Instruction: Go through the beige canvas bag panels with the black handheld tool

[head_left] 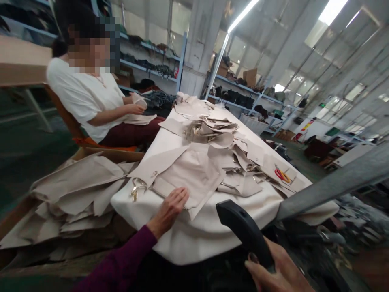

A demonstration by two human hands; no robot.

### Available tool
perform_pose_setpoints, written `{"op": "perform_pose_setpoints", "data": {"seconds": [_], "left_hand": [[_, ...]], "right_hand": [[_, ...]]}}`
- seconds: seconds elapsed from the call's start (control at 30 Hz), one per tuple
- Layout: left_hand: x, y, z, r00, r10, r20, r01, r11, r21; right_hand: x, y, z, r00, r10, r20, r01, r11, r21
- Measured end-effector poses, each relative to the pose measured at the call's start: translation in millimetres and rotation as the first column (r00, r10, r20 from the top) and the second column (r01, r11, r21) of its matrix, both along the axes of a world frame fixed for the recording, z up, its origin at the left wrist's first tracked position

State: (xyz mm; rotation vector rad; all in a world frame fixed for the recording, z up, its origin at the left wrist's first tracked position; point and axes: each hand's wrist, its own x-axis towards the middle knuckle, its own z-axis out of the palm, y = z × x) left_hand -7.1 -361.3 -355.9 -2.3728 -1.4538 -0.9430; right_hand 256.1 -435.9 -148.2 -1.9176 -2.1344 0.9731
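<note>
My left hand (pixel 170 211) lies flat, fingers extended, on the near edge of a beige bag panel (pixel 191 174) at the front of the table. A strap-like beige piece beside it carries a gold metal clasp (pixel 135 189), which hangs close to the table's edge. At the lower right, my right hand (pixel 275 263) is closed around a black curved tool (pixel 243 225); its blunt end points up and left, near the draped cloth. What kind of tool it is I cannot tell.
Heaps of beige pieces (pixel 212 129) cover the white-clothed table (pixel 182 243). Red-and-yellow-handled pliers (pixel 282 175) lie at the right. A box of beige panels (pixel 79 190) stands left. A seated person (pixel 88 97) handles a beige piece. A grey metal bar (pixel 334 186) slants across the right.
</note>
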Motion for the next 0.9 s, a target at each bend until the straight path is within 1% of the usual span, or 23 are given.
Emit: {"op": "perform_pose_setpoints", "data": {"seconds": [0.1,0.2,0.27,0.37,0.47,0.53,0.6,0.7,0.77,0.83,0.9], "left_hand": [[-4,3,-0.1,1.000,-0.013,0.022,0.014,0.999,-0.035],[-6,3,-0.3,1.000,-0.009,0.013,0.010,0.997,-0.074],[-6,1,-1.0,1.000,0.006,0.021,-0.004,0.996,-0.090],[-6,-2,0.6,0.996,0.069,0.048,-0.062,0.989,-0.134],[-7,-4,5.9,0.990,0.131,0.051,-0.118,0.971,-0.209],[-8,-4,9.2,0.987,0.156,0.046,-0.141,0.959,-0.246],[-10,-4,10.9,0.985,0.169,0.038,-0.153,0.951,-0.268],[-11,-4,10.6,0.987,0.159,0.026,-0.145,0.950,-0.277],[-12,-3,9.6,0.988,0.154,0.018,-0.142,0.949,-0.282],[-12,-3,8.9,0.988,0.157,0.012,-0.147,0.947,-0.287],[-12,-3,8.6,0.988,0.156,0.007,-0.147,0.946,-0.289]], "right_hand": [[-27,6,-7.9,0.997,0.042,-0.059,-0.049,0.991,-0.124],[-53,15,-16.8,0.992,0.061,-0.107,-0.079,0.981,-0.175],[-64,22,-24.0,0.993,0.080,-0.087,-0.096,0.975,-0.202],[-75,36,-37.3,0.993,0.114,-0.034,-0.118,0.977,-0.176],[-82,52,-47.4,0.994,0.101,-0.031,-0.105,0.981,-0.163],[-85,61,-47.6,0.997,0.073,-0.033,-0.077,0.987,-0.142],[-84,65,-42.0,0.998,0.060,-0.025,-0.063,0.991,-0.116],[-77,57,-30.1,0.998,0.064,0.028,-0.060,0.991,-0.122],[-71,47,-26.5,0.995,0.078,0.060,-0.070,0.990,-0.125],[-69,41,-29.5,0.995,0.083,0.049,-0.073,0.983,-0.166],[-71,43,-37.7,0.997,0.075,0.005,-0.072,0.972,-0.223]]}}
